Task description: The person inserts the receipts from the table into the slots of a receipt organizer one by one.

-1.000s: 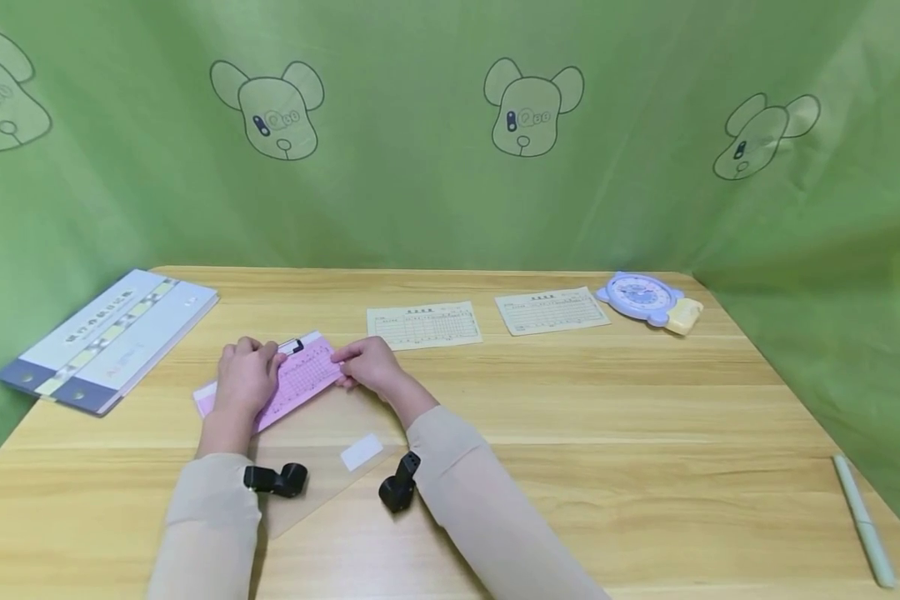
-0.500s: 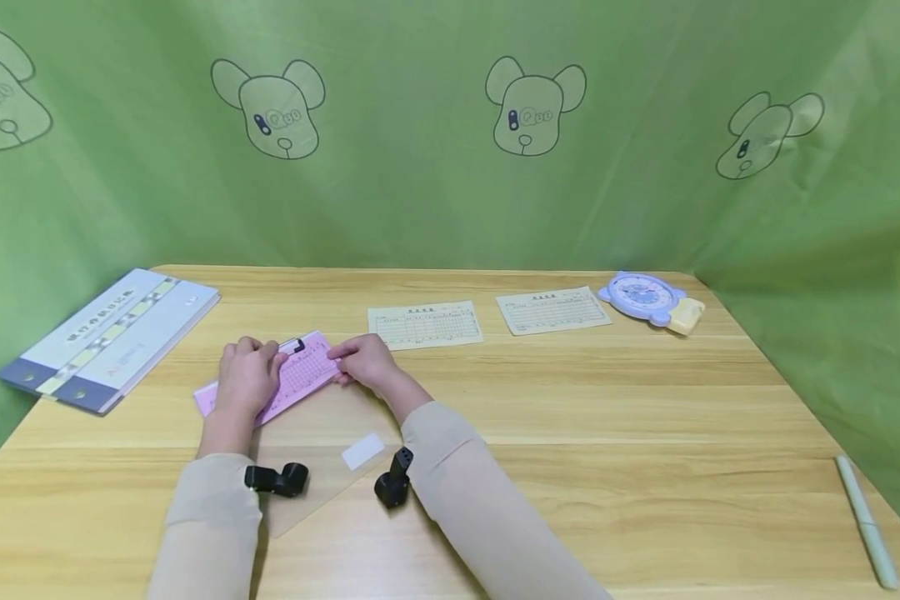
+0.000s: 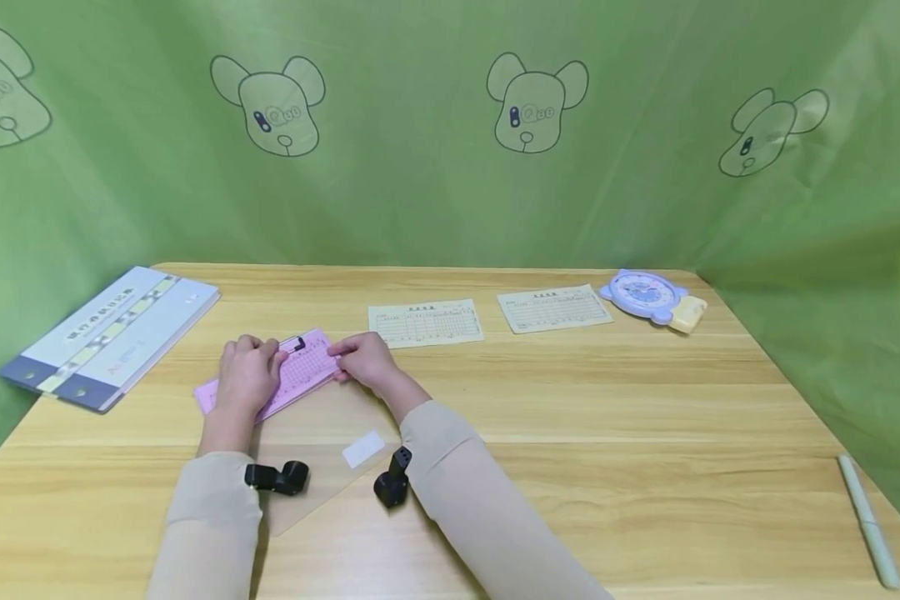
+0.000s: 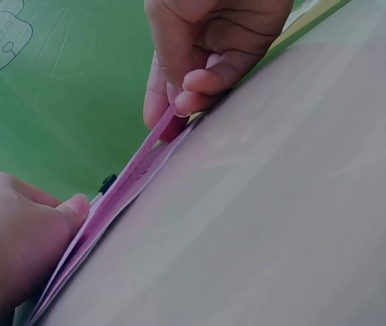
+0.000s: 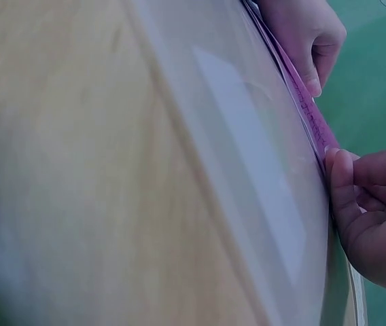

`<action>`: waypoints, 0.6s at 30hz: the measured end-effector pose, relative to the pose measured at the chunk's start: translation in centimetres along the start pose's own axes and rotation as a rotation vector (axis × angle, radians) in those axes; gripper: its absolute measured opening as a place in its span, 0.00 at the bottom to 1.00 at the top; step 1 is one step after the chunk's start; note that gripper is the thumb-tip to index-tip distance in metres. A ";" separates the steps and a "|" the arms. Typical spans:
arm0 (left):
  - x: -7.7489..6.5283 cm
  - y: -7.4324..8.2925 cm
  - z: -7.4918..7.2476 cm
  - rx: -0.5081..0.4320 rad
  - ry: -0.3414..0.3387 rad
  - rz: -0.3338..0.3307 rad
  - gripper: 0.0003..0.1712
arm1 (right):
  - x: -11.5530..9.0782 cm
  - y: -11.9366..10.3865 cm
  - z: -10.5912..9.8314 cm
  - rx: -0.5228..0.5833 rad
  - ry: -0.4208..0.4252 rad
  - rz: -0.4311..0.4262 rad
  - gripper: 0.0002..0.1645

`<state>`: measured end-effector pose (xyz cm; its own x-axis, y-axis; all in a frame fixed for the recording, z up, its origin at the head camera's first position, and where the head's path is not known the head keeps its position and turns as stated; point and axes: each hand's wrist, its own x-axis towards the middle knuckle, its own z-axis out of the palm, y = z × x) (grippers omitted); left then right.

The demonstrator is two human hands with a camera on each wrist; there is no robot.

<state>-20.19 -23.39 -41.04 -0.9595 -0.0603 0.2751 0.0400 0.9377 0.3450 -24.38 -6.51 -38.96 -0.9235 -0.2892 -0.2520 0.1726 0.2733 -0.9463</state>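
Observation:
A pink printed form (image 3: 300,371) lies slanted at the left of the table, on a translucent plastic folder (image 3: 307,433) that bears a white label (image 3: 363,450). At the form's far edge sits a black clip (image 3: 292,344) with a wire handle. My left hand (image 3: 243,375) holds the form's far-left side, its thumb beside the clip. The right hand (image 3: 367,362) pinches the form's right end between thumb and fingers. In the left wrist view, the pink sheet (image 4: 135,163) stands slightly apart from a layer below it. Some fingertips are hidden behind the paper.
A blue-grey bound book (image 3: 112,337) lies at the far left. Two pale printed slips (image 3: 426,323) rest at the back. Back right are a lilac clock-like disc (image 3: 645,293) and a yellow block (image 3: 687,314). A pale green pen (image 3: 868,521) lies near the right edge.
My right hand has shifted slightly left with the pink form, which now covers more of the white strip along the far edge. The left hand has stayed in place.

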 end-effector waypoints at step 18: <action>-0.2 0.2 0.0 -0.056 0.045 -0.026 0.20 | -1.7 1.0 -2.2 0.035 -0.055 -0.062 0.10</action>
<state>-19.96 -23.17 -41.06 -0.9471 -0.1009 0.3047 0.0318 0.9151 0.4019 -23.36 -3.69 -39.03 -0.9128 -0.3547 -0.2024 0.1284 0.2213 -0.9667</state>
